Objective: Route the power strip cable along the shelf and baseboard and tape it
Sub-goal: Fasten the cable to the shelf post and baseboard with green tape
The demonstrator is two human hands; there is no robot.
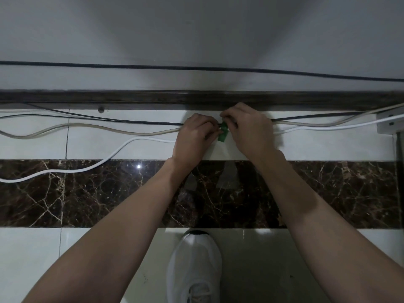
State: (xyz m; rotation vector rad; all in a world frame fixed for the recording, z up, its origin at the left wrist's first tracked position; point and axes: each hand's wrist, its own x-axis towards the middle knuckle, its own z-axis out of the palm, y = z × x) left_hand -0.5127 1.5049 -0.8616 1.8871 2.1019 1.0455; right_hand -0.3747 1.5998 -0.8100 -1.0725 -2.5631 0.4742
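both hands, left hand (195,134) and right hand (249,130), pinch green tape (223,134) over cables (122,131).

tape (223,133) green | cable (140,139) white | floor band (87,193) brown veined marble | shoe (194,265) white

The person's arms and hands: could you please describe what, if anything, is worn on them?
Nothing is worn: the left hand and right hand are bare, without gloves, rings, watch or bracelet visible. Both forearms are uncovered to the frame's edge; no sleeves show.
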